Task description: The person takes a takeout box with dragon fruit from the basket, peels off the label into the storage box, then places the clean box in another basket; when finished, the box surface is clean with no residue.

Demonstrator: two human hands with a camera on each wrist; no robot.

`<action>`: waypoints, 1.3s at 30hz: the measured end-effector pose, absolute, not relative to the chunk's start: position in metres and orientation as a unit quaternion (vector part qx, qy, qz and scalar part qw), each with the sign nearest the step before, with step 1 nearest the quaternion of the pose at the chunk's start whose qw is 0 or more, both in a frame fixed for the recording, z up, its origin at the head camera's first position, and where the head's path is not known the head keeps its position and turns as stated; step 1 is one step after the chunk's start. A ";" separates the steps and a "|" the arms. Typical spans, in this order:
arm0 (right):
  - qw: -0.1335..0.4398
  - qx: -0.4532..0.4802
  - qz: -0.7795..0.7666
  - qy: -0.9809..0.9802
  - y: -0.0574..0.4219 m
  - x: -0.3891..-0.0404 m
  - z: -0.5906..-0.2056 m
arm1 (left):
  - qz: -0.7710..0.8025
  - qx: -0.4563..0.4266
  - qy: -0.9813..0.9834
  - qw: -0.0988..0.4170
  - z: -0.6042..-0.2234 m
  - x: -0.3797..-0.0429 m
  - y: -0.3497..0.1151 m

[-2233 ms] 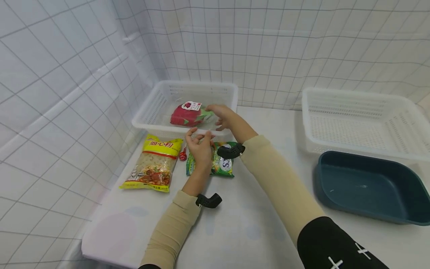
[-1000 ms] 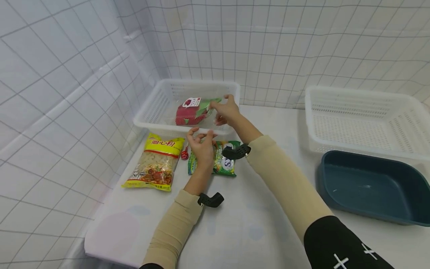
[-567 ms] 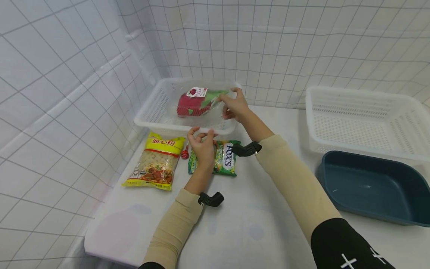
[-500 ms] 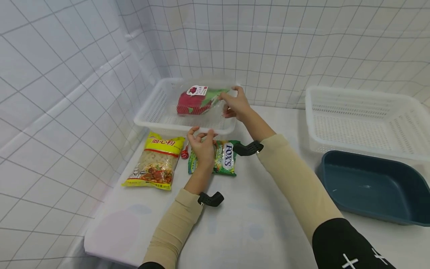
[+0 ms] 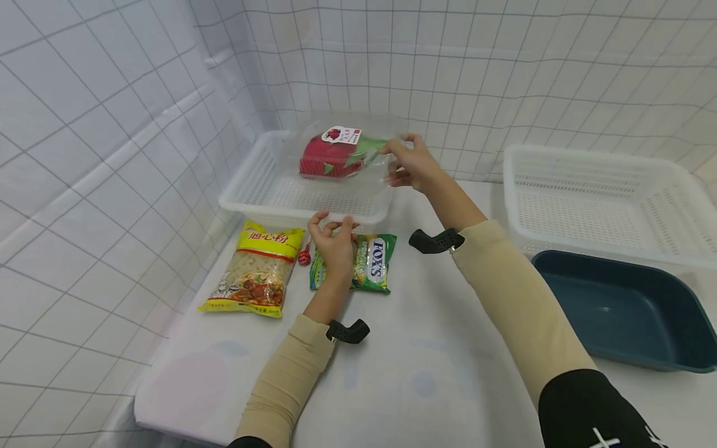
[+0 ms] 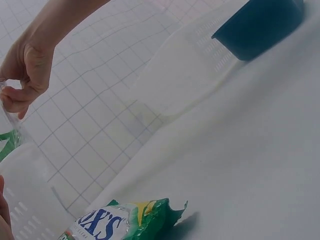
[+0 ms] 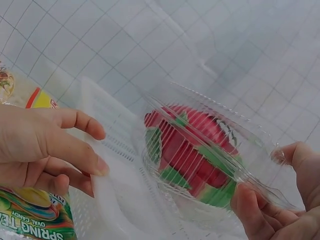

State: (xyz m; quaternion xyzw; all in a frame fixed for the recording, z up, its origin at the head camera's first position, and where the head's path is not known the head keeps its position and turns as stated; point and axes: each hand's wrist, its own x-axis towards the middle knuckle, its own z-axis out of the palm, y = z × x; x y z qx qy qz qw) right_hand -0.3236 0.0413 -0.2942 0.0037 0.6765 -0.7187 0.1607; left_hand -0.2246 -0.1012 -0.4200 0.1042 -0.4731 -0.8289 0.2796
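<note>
My right hand (image 5: 417,165) pinches the right edge of a clear plastic clamshell box (image 7: 200,150) with a red-and-green dragon fruit (image 5: 330,157) inside. A white label (image 5: 342,135) sits on its lid. The box is raised over the left white basket (image 5: 263,190), its left end tilted down in the right wrist view. My left hand (image 5: 336,249) grips the basket's front rim, thumb over the edge and fingers bent below. Under that hand lies a green candy bag (image 5: 375,264), partly hidden. A red lollipop (image 5: 304,255) lies between it and a yellow macaroni bag (image 5: 254,270).
Another white basket (image 5: 594,230) stands at the back right. A dark teal bin (image 5: 622,311) is in front of it. White gridded cloth (image 5: 448,74) hangs behind and along the left of the white table (image 5: 392,373).
My right hand has taken hold of the dragon fruit box and raised it up and to the right out of the basket. The left hand has stayed at the rim.
</note>
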 end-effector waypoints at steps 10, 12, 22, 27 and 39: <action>0.161 0.004 -0.711 0.684 0.071 -0.319 -0.282 | -0.828 0.103 -0.474 0.281 -0.418 -0.225 -0.101; 0.157 0.005 -0.712 0.685 0.077 -0.318 -0.280 | -0.828 0.104 -0.474 0.279 -0.419 -0.225 -0.102; 0.153 0.014 -0.725 0.671 0.105 -0.315 -0.276 | -0.829 0.096 -0.474 0.282 -0.420 -0.227 -0.103; 0.154 0.028 -0.729 0.667 0.121 -0.312 -0.273 | -0.828 0.092 -0.477 0.281 -0.420 -0.228 -0.103; 0.171 0.049 -0.722 0.668 0.165 -0.283 -0.271 | -0.830 0.093 -0.475 0.278 -0.420 -0.227 -0.104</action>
